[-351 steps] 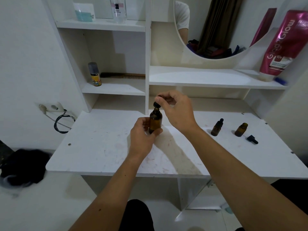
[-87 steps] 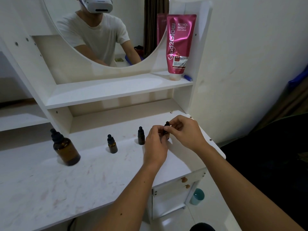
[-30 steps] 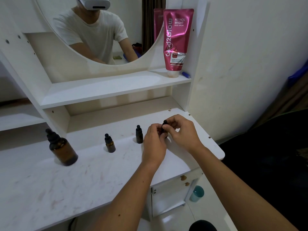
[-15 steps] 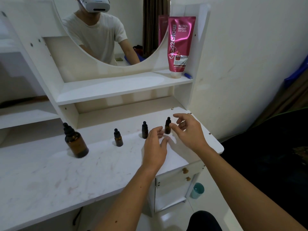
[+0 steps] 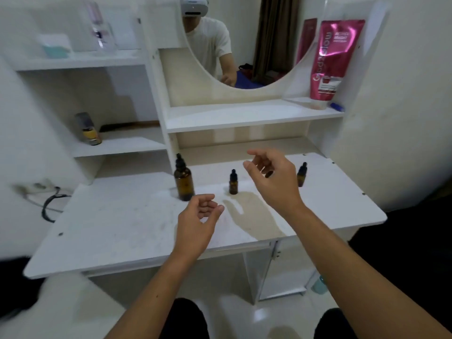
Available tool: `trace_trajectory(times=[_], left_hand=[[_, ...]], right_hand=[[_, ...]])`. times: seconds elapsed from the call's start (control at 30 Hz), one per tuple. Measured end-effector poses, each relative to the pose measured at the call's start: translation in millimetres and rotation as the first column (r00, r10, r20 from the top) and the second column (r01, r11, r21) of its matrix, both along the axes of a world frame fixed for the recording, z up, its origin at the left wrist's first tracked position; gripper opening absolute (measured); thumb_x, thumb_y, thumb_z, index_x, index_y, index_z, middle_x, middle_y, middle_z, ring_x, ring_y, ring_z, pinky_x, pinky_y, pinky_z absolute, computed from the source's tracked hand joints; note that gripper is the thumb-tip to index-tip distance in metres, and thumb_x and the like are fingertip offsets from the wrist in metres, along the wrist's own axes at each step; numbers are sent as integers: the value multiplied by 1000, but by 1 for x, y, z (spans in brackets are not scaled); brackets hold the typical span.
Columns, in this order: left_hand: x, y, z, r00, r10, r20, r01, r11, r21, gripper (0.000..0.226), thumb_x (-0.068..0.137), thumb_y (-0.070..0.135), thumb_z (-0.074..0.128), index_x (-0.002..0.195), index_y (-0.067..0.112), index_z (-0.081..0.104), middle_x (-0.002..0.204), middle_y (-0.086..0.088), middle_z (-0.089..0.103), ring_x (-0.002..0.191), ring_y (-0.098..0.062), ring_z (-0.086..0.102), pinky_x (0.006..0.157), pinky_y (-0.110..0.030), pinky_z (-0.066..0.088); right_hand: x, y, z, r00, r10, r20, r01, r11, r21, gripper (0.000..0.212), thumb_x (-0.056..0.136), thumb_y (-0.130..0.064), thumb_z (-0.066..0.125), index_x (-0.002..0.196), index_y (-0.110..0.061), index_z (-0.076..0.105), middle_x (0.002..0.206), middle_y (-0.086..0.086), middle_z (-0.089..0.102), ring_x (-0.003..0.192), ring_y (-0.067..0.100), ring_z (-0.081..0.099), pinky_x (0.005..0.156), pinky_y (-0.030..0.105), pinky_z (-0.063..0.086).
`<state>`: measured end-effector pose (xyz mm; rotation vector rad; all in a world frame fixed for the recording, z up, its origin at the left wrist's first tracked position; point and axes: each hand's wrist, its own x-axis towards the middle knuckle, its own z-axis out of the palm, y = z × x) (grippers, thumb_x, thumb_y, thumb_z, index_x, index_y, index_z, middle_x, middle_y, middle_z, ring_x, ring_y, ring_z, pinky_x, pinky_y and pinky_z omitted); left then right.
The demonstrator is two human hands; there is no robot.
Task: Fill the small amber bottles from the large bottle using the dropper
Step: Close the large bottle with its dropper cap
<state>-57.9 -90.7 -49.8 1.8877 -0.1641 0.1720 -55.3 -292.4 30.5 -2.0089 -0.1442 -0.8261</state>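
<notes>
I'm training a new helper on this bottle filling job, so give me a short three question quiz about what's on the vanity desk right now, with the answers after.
1. True or false: the large amber bottle has its dropper cap on.
2. Which hand is nearer the large bottle: A) the left hand or B) the right hand?
3. Fill the gap: the pink tube stands on the ___ above the desk.

Key
1. True; the black dropper cap sits on its neck.
2. A; the left hand hovers just in front of it, empty, while the right hand, also empty, hangs further right between two small amber bottles, possibly hiding a third.
3. Shelf.
</notes>
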Motion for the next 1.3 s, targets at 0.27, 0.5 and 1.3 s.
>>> trace_trajectory(times=[0.27, 0.5, 1.3], left_hand=[[16, 61, 5, 981, 187, -53, -188, 982, -11, 47, 83, 42, 85, 119, 27, 59, 107, 8, 69, 96, -12, 70, 90, -33, 62], [47, 63, 7, 981, 185, -64, -188, 981, -37, 74, 77, 40, 91, 139, 29, 51, 136, 9, 60, 118, -12, 62, 101, -28, 54], [69, 55, 3, 994, 104, -45, -103, 995, 12, 47, 92, 25, 79, 134, 22, 60, 126, 8, 69, 115, -14, 65, 109, -35, 53]], right_hand=[[40, 83, 1, 968, 203, -145, -210, 977, -32, 27, 98, -17, 71, 126, -15, 71, 110, -4, 71, 96, 11, 68, 91, 27, 58], [61, 108, 3, 892, 304, -333, -330, 944, -22, 37, 105, -13, 60, 142, -21, 61, 138, -4, 65, 117, 11, 63, 94, 13, 48], [86, 115, -5, 912, 329, -246, -320, 944, 76, 18, 95, -20, 77, 112, -16, 73, 105, -2, 71, 97, 13, 70, 88, 20, 58]])
